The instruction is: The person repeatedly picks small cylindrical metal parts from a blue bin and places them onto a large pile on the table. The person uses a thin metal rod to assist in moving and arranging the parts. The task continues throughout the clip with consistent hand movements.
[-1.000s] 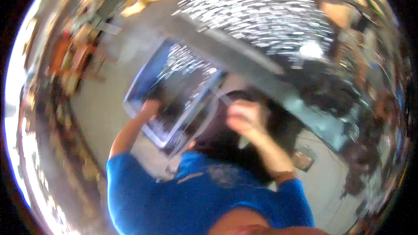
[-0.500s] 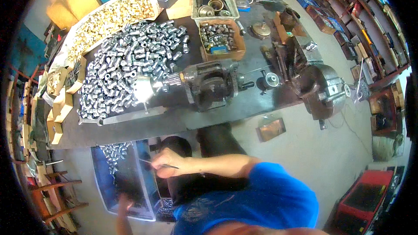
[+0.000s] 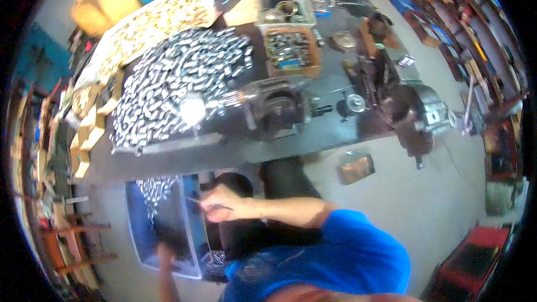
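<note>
Our left hand is down in the blue bin, too blurred for us to tell whether its fingers are apart or together. Our right hand clamps its fingers on a thin rod just beside the bin's right rim. Small metal parts lie toward the bin's far end. We judge the step in hand a reach into the bin; the next move calls for a sure pinch and a steady rod. Beyond, the bench bears a dark machine and a silvery pile
</note>
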A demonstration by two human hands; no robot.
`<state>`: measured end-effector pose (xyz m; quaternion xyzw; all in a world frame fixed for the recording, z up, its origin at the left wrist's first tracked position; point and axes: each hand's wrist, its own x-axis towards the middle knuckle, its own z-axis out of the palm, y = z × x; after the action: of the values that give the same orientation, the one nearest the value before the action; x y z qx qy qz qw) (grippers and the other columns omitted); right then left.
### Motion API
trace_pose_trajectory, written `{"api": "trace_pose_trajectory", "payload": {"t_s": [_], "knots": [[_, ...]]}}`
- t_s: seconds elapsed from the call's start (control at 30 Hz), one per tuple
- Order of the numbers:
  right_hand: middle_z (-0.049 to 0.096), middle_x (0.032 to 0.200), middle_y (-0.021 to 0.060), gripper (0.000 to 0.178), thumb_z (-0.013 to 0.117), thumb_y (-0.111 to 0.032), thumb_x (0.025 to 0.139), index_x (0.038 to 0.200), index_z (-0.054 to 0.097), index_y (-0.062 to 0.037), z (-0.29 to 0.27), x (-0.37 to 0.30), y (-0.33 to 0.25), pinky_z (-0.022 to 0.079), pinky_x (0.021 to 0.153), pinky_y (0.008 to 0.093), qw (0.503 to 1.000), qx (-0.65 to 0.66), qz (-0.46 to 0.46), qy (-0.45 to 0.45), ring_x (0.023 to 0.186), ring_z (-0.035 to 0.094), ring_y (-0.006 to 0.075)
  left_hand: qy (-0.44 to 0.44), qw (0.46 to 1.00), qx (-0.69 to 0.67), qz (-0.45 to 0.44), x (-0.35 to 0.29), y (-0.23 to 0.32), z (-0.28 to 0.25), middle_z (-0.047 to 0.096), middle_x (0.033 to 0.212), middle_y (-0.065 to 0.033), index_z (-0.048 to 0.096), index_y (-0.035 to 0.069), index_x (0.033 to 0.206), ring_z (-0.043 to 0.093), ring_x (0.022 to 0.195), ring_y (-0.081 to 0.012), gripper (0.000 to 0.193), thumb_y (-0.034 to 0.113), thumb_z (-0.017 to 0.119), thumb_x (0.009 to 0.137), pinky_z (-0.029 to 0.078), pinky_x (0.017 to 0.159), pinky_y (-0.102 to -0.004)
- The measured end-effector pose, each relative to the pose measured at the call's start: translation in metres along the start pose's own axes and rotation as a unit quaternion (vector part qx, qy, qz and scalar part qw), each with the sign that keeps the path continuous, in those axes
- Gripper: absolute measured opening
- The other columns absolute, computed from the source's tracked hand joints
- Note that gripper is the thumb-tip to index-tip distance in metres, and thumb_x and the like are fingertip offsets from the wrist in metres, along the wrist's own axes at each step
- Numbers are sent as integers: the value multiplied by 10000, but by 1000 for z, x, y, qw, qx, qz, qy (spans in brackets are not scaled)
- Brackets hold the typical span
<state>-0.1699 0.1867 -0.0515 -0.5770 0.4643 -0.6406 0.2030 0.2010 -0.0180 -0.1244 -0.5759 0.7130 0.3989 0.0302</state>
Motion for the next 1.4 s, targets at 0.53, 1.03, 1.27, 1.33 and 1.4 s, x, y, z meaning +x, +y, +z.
{"api": "trace_pose_trajectory", "payload": {"t_s": [0.53, 1.03, 1.27, 1.33, 1.4], "knots": [[412, 557, 71, 224, 615, -92, 627, 594, 412, -3, 4, 5, -15, 292, 475, 317, 984, 101, 135, -66, 504, 396, 166, -178, 812, -546, 102, -36, 171, 11, 615, 964, -107, 557, -32, 1136, 614, 894, -239, 318, 147, 620, 881, 506, 893, -451], [411, 544, 99, 286, 612, -164, 646, 548, 388, -15, -5, 11, -31, 330, 451, 333, 984, 163, 41, -52, 465, 448, 238, 45, 880, 86, 464, -35, 214, 3, 618, 887, -130, 649, -1, 901, 616, 836, -305, 265, 44, 740, 657, 493, 790, -380], [404, 557, 114, 292, 589, -249, 706, 589, 437, -29, 0, 16, -26, 329, 468, 366, 983, 106, 100, -114, 480, 450, 275, 54, 805, 167, 567, -44, 236, 21, 607, 802, -87, 641, 59, 844, 619, 801, -305, 259, 99, 756, 616, 441, 968, -478], [431, 576, 126, 294, 603, -271, 720, 628, 449, -38, 9, 17, -18, 358, 480, 395, 989, 57, 63, -117, 513, 478, 328, 59, 801, 154, 575, -46, 240, 35, 609, 808, -91, 643, 54, 848, 619, 820, -316, 262, 90, 749, 611, 435, 978, -479], [437, 593, 130, 277, 630, -249, 705, 649, 454, -42, 9, 17, -15, 379, 488, 411, 992, 0, 13, -122, 532, 493, 348, 47, 807, 134, 572, -49, 242, 41, 604, 809, -96, 641, 45, 847, 617, 825, -312, 246, 85, 732, 622, 420, 994, -483]]}}
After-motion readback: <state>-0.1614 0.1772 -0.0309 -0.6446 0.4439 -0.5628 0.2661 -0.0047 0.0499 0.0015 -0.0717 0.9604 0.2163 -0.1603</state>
